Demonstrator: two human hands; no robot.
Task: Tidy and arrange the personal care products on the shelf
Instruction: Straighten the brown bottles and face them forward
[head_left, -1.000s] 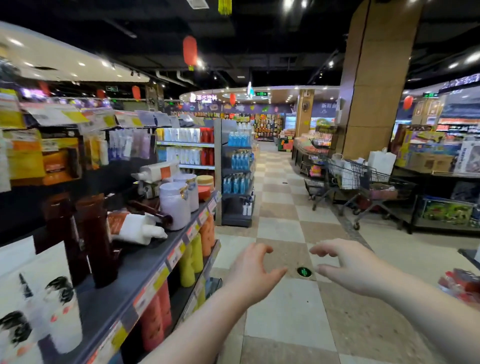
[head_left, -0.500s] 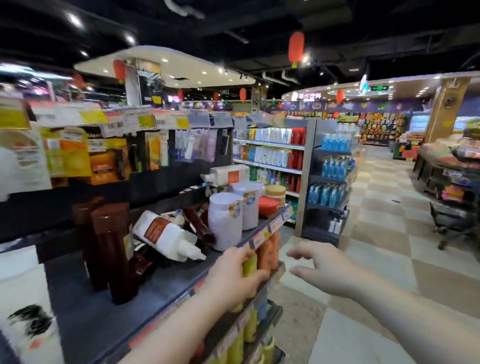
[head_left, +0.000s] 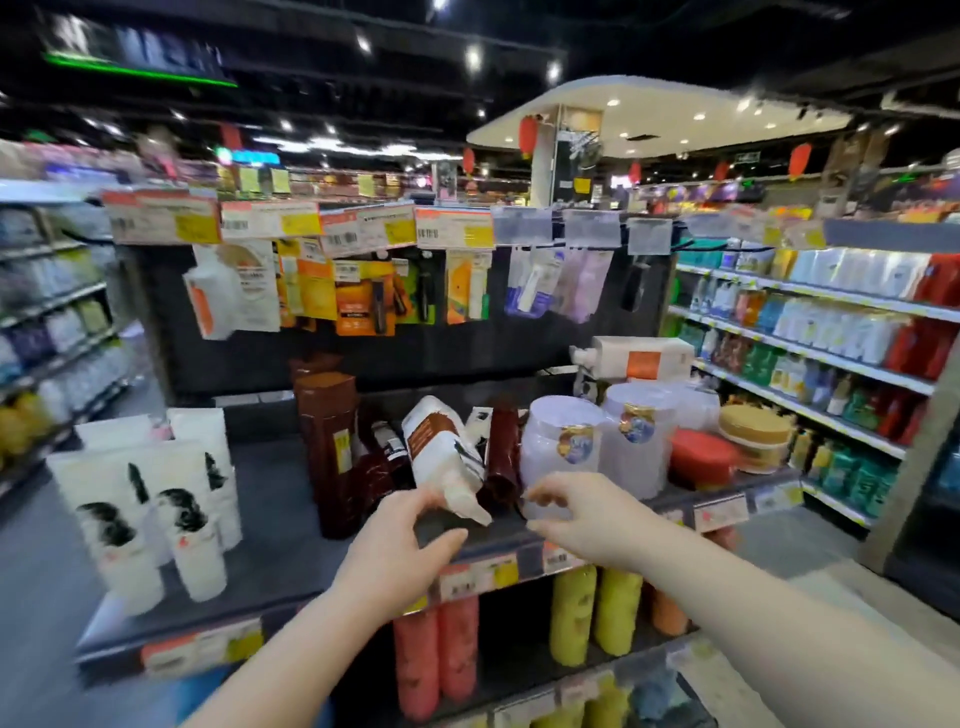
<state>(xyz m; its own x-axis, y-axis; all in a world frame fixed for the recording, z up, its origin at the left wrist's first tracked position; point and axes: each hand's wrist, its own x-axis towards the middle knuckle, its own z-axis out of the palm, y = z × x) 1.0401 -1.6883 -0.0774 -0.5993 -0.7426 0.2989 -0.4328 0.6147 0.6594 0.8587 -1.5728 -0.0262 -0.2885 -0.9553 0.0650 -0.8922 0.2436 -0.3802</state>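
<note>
Dark shelf (head_left: 270, 551) fills mid frame, somewhat blurred. White tubes (head_left: 171, 499) stand cap-down at its left end. Brown bottles (head_left: 332, 441) stand upright in the middle. Two white jars (head_left: 561, 441) sit right of centre. White bottle (head_left: 441, 452) lies tipped between the brown bottles and the jars, cap toward the front edge. Left hand (head_left: 395, 551) is just below that cap, fingers spread, thumb apart; contact unclear. Right hand (head_left: 587, 514) is in front of the near jar, fingers loosely spread, holding nothing.
</note>
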